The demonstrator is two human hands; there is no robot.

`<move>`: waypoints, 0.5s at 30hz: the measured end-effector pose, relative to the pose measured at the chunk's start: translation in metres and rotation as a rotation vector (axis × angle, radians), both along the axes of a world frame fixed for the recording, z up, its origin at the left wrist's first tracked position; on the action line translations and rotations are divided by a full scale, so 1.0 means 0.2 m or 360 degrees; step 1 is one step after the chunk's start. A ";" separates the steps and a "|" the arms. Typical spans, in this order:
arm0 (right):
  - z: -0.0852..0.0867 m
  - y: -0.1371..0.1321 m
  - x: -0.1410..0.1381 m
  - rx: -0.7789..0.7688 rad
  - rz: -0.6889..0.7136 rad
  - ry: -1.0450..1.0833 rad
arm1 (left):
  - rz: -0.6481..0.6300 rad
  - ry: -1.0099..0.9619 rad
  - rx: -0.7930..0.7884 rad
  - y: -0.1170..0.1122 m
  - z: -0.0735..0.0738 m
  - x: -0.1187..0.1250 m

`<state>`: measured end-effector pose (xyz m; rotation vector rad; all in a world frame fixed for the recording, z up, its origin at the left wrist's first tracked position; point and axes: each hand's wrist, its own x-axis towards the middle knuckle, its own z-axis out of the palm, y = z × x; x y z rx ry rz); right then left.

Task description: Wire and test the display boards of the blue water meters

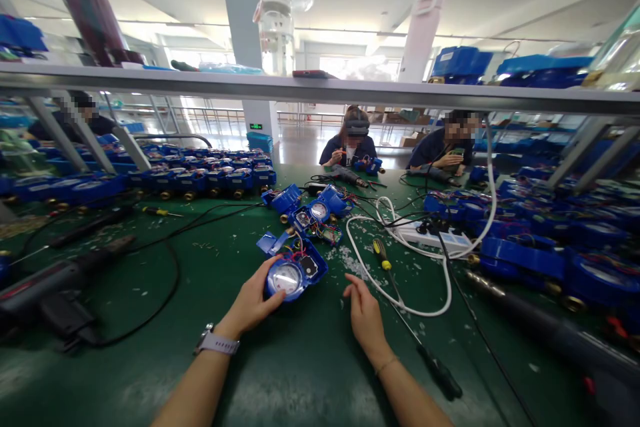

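My left hand point(254, 300) is closed round the near left side of a blue water meter point(309, 263), its thumb resting by the round dial. The meter's cover is swung open, showing red and yellow wires and a black square part inside. To the right, my right hand point(364, 310) hovers over or rests on the green bench, fingers loosely apart and holding nothing. Just beyond it lie a yellow-and-black screwdriver point(382, 255) and a longer dark-handled screwdriver point(439, 372). More opened blue meters point(319, 210) sit behind the held one.
Dark heat-gun-like tools lie at left point(65, 293) and right point(555, 340). A white cable point(445, 280) loops near a power strip point(430, 235). Rows of blue meters point(210, 177) line both sides. A shelf point(320, 88) with bottles crosses overhead. Several people sit beyond.
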<state>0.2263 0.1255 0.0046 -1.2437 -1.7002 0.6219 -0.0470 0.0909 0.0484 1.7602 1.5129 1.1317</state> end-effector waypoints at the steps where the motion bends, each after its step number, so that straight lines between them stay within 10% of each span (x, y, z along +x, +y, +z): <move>1: 0.00 -0.01 0.01 0.0000 -0.0016 0.0052 | -0.0021 0.0191 0.0073 -0.02 0.00 0.02; 15: 0.01 -0.07 0.04 -0.0084 -0.0047 0.0394 | -0.0145 0.1064 0.0412 -0.12 0.04 0.13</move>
